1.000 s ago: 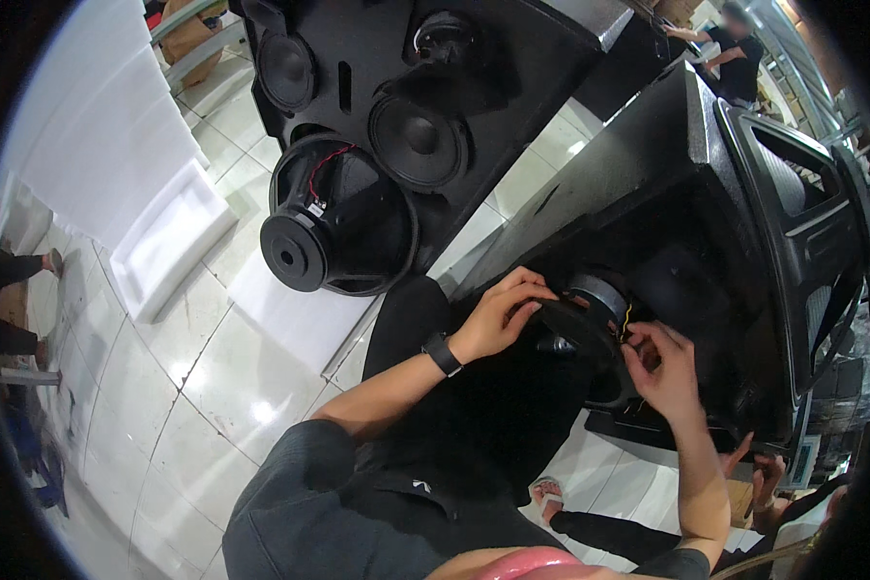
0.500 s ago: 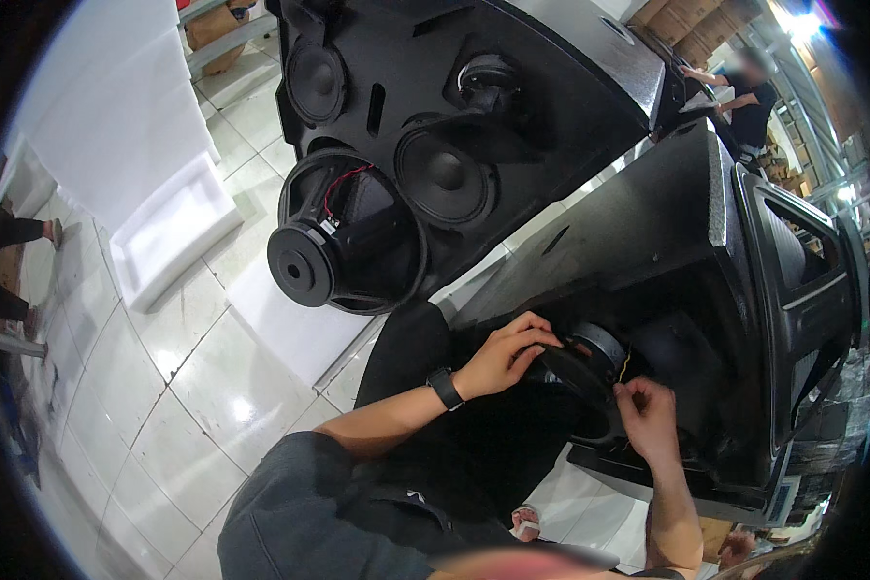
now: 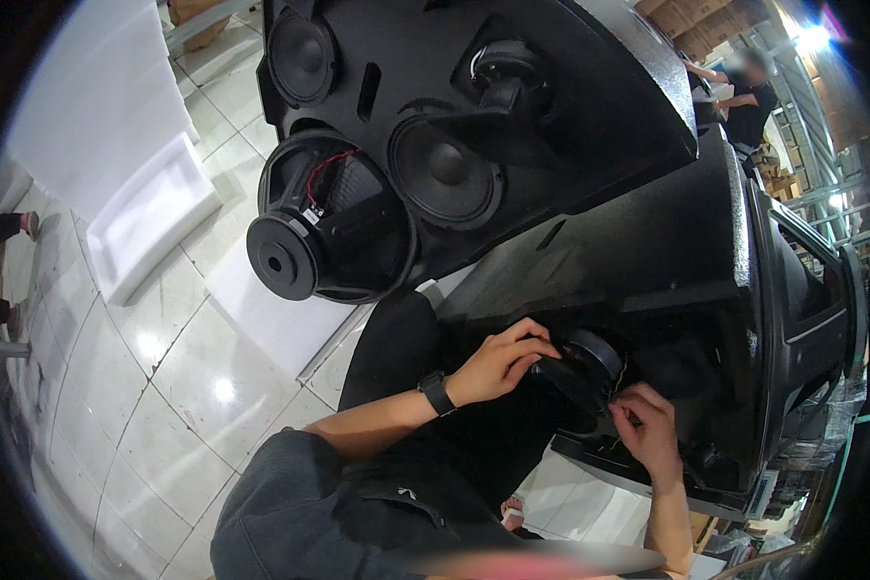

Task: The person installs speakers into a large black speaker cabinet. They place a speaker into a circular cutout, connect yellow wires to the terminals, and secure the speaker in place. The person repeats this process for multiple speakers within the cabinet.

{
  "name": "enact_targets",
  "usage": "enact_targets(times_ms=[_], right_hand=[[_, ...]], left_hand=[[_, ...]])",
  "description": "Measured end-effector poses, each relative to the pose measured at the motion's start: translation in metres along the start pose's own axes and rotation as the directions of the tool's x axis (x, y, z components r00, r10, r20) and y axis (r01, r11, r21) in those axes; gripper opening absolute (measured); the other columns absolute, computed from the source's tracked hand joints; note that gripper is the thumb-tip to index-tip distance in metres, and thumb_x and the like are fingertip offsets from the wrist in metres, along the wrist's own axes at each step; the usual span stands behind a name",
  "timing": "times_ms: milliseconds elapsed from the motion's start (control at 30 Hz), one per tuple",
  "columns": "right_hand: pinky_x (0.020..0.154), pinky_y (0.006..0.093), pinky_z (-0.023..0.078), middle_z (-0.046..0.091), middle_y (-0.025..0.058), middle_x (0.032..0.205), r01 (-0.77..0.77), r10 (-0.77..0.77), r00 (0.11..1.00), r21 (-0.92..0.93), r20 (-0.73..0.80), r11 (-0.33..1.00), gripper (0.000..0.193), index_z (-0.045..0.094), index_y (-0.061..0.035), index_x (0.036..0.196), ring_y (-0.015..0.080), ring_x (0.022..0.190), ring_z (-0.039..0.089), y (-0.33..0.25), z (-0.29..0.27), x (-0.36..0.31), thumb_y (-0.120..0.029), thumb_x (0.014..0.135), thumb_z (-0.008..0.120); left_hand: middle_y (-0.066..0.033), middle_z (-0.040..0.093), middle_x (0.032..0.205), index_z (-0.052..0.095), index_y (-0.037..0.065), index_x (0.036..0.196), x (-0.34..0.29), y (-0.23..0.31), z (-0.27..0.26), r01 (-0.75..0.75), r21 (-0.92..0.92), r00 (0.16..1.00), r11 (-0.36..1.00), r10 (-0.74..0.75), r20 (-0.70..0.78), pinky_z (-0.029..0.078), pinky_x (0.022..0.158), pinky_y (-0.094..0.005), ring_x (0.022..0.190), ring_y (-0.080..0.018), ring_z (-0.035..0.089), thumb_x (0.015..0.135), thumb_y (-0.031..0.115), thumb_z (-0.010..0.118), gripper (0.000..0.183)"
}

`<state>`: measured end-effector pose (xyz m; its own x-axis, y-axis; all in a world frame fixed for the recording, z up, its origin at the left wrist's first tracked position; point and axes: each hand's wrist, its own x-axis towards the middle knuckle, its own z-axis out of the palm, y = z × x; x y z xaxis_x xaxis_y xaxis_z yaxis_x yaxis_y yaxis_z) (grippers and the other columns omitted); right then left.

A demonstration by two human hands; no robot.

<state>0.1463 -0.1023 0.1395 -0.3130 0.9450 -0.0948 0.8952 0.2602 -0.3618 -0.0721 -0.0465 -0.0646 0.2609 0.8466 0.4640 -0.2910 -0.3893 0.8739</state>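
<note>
A black speaker driver (image 3: 563, 379) with a grey magnet (image 3: 594, 350) is tilted in front of the opening of a black speaker cabinet (image 3: 590, 251). My left hand (image 3: 498, 365) grips the driver's rim between thumb and fingers. At the driver's right side, my right hand (image 3: 648, 428) pinches a thin yellow wire (image 3: 624, 370) beside the magnet; its fingertips partly hide the wire's end. The cabinet's inside is dark and hard to make out.
Beyond stands a second black cabinet (image 3: 358, 34) with cone speakers (image 3: 448, 172) and a large loose driver (image 3: 285, 256) with red wire. White foam (image 3: 155, 227) lies on the tiled floor (image 3: 164, 416) at left. Another person (image 3: 749, 106) works at the far right.
My view has shifted slightly, so both cabinets sit differently in the picture. My right hand has moved a little lower along the driver's edge. My left hand keeps its grip.
</note>
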Motion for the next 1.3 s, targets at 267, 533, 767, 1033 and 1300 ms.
enact_targets(times_ms=[267, 533, 767, 1033, 1300], right_hand=[[0.081, 0.0352, 0.061, 0.07, 0.0085, 0.109, 0.281, -0.312, 0.948, -0.301, -0.057, 0.911, 0.021, 0.075, -0.0092, 0.107, 0.0234, 0.097, 0.072, 0.037, 0.002, -0.013, -0.009, 0.086, 0.077], [0.056, 0.0252, 0.046, 0.068, 0.0055, 0.08, -0.076, 0.118, 0.964, 0.177, -0.239, 0.981, 0.011, 0.074, -0.0043, 0.096, 0.0106, 0.064, 0.062, 0.036, 0.018, -0.027, -0.015, 0.091, 0.075], [0.06, 0.0306, 0.047, 0.067, 0.0094, 0.07, -0.256, 0.31, 0.947, 0.394, -0.079, 0.883, 0.031, 0.074, -0.0023, 0.09, 0.0113, 0.064, 0.061, 0.037, 0.021, -0.019, -0.032, 0.097, 0.068], [0.05, 0.0274, 0.035, 0.06, 0.0033, 0.062, -0.052, 0.095, 0.978, 0.221, -0.188, 0.974, 0.028, 0.072, -0.005, 0.086, 0.0088, 0.053, 0.05, 0.039, 0.031, -0.008, -0.027, 0.101, 0.064], [0.054, 0.0273, 0.043, 0.065, 0.0079, 0.066, 0.0, 0.017, 0.987, 0.106, -0.157, 0.994, 0.017, 0.068, -0.0022, 0.082, 0.0124, 0.056, 0.059, 0.027, 0.022, 0.0, -0.014, 0.095, 0.07]], left_hand=[[-0.0144, 0.058, 0.112, 0.067, 0.005, 0.104, 0.003, -0.006, 0.001, -0.079, 0.176, 0.996, 0.981, 0.085, -0.025, 0.05, 0.088, -0.0383, 0.103, -0.0303, 0.061, 0.094, -0.005, 0.056, 0.018], [-0.0114, 0.058, 0.122, 0.066, 0.001, 0.116, 0.001, -0.01, 0.015, -0.04, 0.093, 0.997, 0.995, 0.045, -0.057, 0.054, 0.083, -0.0256, 0.103, -0.0181, 0.065, 0.098, -0.003, 0.059, 0.019], [-0.01, 0.055, 0.125, 0.064, 0.0, 0.118, 0.003, -0.001, 0.017, -0.029, 0.156, 0.998, 0.987, 0.038, -0.058, 0.056, 0.09, -0.0256, 0.107, -0.0158, 0.064, 0.099, -0.004, 0.058, 0.02], [-0.0096, 0.053, 0.127, 0.063, 0.0, 0.119, 0.002, -0.007, 0.012, -0.019, 0.092, 0.998, 0.996, 0.024, -0.063, 0.058, 0.091, -0.0274, 0.108, -0.0155, 0.064, 0.1, -0.002, 0.058, 0.02], [-0.0102, 0.053, 0.127, 0.062, 0.0, 0.119, -0.001, -0.015, 0.009, 0.011, 0.038, 0.997, 0.999, -0.009, -0.071, 0.059, 0.094, -0.0291, 0.107, -0.0158, 0.064, 0.1, -0.003, 0.057, 0.02]])
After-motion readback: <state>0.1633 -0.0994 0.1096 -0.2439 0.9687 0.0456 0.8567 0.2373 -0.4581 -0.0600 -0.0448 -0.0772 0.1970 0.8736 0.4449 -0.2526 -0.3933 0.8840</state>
